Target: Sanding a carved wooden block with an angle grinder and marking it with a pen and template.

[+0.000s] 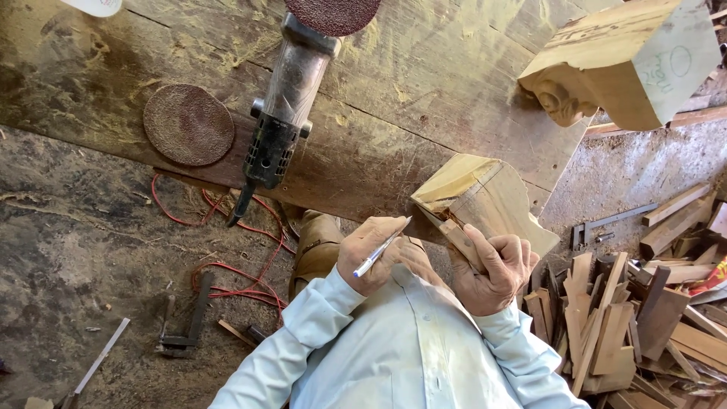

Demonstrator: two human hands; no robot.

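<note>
My left hand [369, 254] holds a blue and white pen [381, 251], its tip pointing up and right toward a pale wooden block [485, 198]. The block rests at the front edge of the worn wooden bench [424, 83]. My right hand [494, 271] grips the block's lower side, with the thumb pressing a narrow wooden strip [453, 232] against it. The two hands are close together in front of my light blue shirt.
An angle grinder [288, 106] with a sanding disc lies on the bench, and a loose sanding disc [188, 125] sits to its left. A carved wooden block [621, 60] stands at the upper right. A red cable [227, 254] and a metal clamp [182, 329] lie on the floor; scrap wood [644, 326] is piled at the right.
</note>
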